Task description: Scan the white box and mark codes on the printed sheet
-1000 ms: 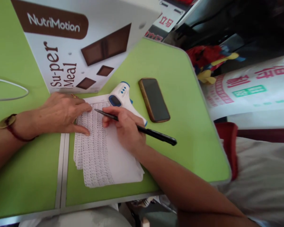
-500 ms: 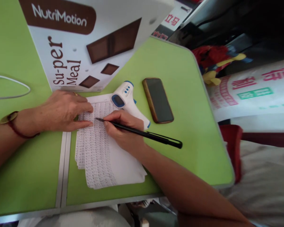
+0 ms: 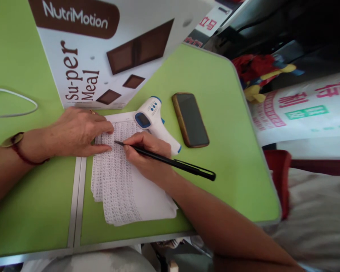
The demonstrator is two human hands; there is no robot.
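A black pen [image 3: 184,166] is pointing at tiny writing on stacked white papers [image 3: 153,200] on a green table [image 3: 229,170]. The right hand [image 3: 150,153] is pinching the pen. The left hand [image 3: 79,132] is resting on the papers, thumb and fingers apart. A thermometer gun [image 3: 158,128] and a phone [image 3: 192,119] are lying nearby. A NutriMotion box [image 3: 85,53] is standing behind.

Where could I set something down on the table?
Bare green table shows right of the smartphone, above the right forearm; also below the left forearm, left of the handwritten sheets. It's crowded where the left hand, right hand, black pen and infrared thermometer cluster.
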